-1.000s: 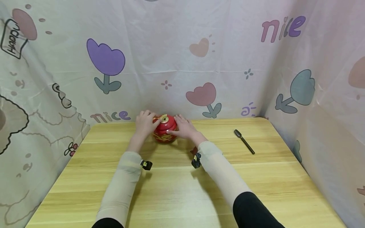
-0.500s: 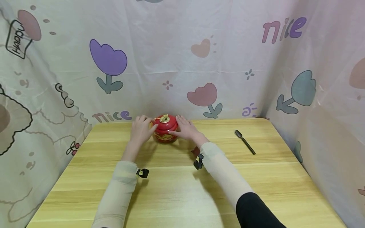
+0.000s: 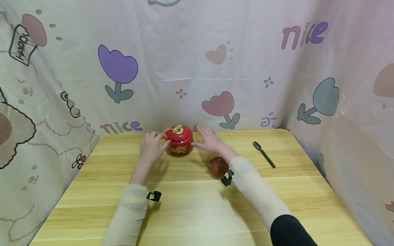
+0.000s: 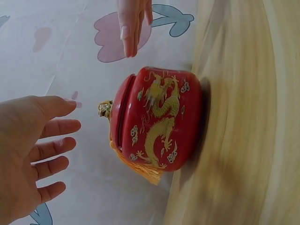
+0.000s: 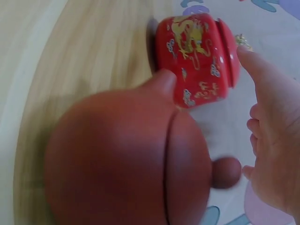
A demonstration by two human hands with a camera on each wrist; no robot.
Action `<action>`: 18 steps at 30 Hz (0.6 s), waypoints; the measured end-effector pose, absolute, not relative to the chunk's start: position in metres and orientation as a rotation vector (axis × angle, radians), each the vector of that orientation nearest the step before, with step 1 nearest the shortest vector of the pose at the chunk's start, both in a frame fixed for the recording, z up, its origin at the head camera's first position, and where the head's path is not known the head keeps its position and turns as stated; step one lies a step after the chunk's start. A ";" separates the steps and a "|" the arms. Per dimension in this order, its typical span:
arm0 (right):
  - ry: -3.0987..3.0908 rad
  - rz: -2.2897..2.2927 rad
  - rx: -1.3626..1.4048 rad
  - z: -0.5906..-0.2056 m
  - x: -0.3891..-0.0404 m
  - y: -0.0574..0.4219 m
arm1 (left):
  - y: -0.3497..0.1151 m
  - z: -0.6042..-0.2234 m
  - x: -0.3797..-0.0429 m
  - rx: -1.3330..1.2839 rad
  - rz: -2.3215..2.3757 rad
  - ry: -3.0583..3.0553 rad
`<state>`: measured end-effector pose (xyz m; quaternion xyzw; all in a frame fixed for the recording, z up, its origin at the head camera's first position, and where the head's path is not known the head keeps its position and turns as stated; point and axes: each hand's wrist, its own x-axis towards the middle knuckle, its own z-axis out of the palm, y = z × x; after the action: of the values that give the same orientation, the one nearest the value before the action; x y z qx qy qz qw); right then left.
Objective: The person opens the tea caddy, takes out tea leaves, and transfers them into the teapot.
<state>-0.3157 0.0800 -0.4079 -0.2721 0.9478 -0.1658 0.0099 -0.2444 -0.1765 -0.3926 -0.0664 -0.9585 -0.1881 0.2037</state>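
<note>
A red lidded jar [image 3: 180, 149] with a gold dragon design stands upright at the back of the table. Its lid [image 4: 123, 112] is on, topped by a gold knob [image 3: 177, 129] with an orange tassel [image 4: 140, 168]. To the left of the jar is my left hand [image 3: 150, 148], fingers loosely spread and apart from it in the left wrist view. My right hand [image 3: 212, 140] hovers at the other side, fingers extended, holding nothing. Below the right wrist sits a reddish-brown clay teapot [image 3: 217, 166], partly covered by that arm; the right wrist view shows its lid and spout [image 5: 161, 84] close up.
A dark spoon-like utensil [image 3: 264, 154] lies on the right part of the wooden table [image 3: 191, 212]. Behind and beside the table hangs a pale printed cloth [image 3: 172, 61]. Each wrist carries a small black camera [image 3: 154, 196].
Both hands have come away from the jar, the left toward the left and nearer, the right toward the right. More of the teapot shows now. The jar stays in place.
</note>
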 end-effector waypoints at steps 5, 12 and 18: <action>2.982 -0.495 -0.847 -0.401 -0.309 0.098 | -0.173 -0.395 -0.239 -0.180 -0.578 -2.647; 3.021 -0.449 -0.871 -0.396 -0.300 0.125 | -0.165 -0.394 -0.230 -0.165 -0.636 -2.630; 3.057 -0.456 -0.828 -0.397 -0.290 0.149 | -0.158 -0.394 -0.225 -0.140 -0.640 -2.623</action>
<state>-0.2905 0.1489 -0.3969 -0.2585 0.9550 -0.1426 -0.0293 -0.2248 -0.1580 -0.3938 -0.0504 -0.9470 -0.2312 0.2174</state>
